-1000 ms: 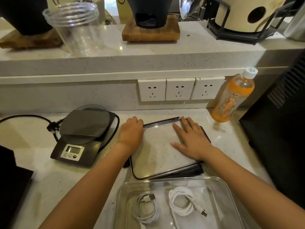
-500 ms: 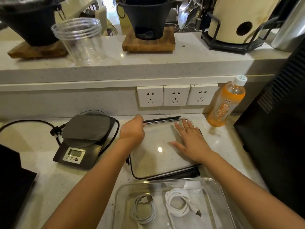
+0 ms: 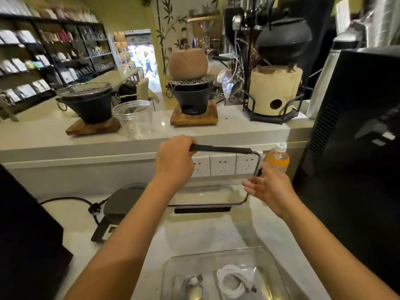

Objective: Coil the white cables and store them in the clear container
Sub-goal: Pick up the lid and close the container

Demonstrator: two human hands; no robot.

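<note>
Sitting at the bottom centre of the frame, nearest the camera, the clear container [image 3: 225,276] rests on the pale counter [image 3: 207,232] with two coiled white cables inside: one coil [image 3: 232,283] to the right, bright and plain to see, and another coil [image 3: 193,286] to its left, blurred behind the glassy wall. Above it, mid-frame, both forearms reach forward to a clear lid [image 3: 216,185] with black clip bars, raised off the counter and tilted up. The left hand [image 3: 175,159] grips the lid's upper black bar at its left end, fingers curled round it. The right hand [image 3: 269,188] is at the lid's right edge with fingers spread and fairly straight; whether it presses the rim or only lies beside it is hard to tell. Left of centre, a dark scale [image 3: 114,213] sits on the counter with a black cord [image 3: 71,200] running off left. Behind the lid are white wall sockets [image 3: 223,164] and an orange drink bottle [image 3: 278,159]. Farther up, on the ledge, stand a clear plastic cup [image 3: 134,119] and black stoves.
</note>
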